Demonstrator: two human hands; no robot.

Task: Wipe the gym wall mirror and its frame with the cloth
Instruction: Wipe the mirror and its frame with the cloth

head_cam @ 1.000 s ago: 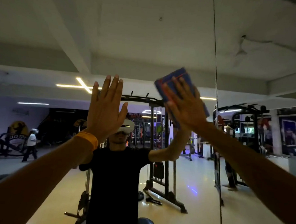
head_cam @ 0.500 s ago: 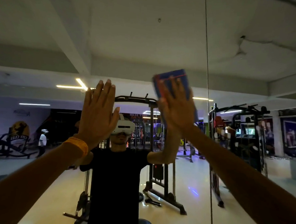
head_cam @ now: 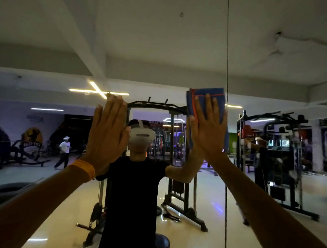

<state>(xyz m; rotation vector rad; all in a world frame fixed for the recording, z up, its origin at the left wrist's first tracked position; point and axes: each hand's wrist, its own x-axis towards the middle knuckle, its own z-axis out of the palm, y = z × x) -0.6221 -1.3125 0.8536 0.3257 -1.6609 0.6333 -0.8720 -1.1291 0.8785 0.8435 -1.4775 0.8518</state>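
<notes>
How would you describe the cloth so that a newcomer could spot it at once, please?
On the mirror, find the thin vertical seam right of centre. Just left of it, the right hand presses a folded cloth flat on the mirror. It alone is blue with orange stitching; the left hand beside it holds nothing.

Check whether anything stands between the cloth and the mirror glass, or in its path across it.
Nothing visible between them: the right hand presses the cloth flat on the mirror. The left hand, held flat at the glass to its left, would block a long leftward wipe.
</notes>
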